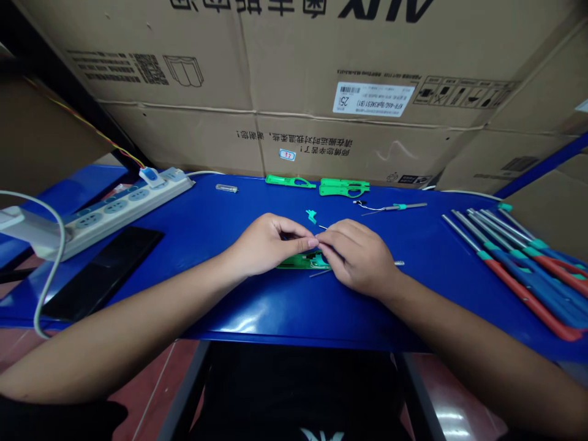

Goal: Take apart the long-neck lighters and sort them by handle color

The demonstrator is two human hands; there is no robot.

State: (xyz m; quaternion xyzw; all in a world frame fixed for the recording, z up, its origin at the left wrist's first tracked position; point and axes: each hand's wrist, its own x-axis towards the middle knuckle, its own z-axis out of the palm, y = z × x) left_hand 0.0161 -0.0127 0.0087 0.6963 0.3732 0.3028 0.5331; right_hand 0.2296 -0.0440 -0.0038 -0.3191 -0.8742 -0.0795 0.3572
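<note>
My left hand [271, 245] and my right hand [361, 257] meet at the fingertips over the middle of the table. Both are pinched closed; whatever sits between the tips is too small to make out. A short thin dark pin [323, 227] shows just above the right fingers. Beneath the hands lies an opened green lighter shell [294, 263] with pale wires and parts inside, mostly covered by the fingers. Its silvery end [399, 263] pokes out past my right hand. Beyond the fingertips rests a small teal trigger piece [311, 216].
Two green shell halves [344, 187] lie along the back, near a clear small part [226, 188]. A metal lighter tube with a wire [399, 207] is at back right. Several long-nosed lighters [523, 269] lie right. A power strip [124, 208] and black phone [103, 269] are left; cardboard [193, 141] stands behind.
</note>
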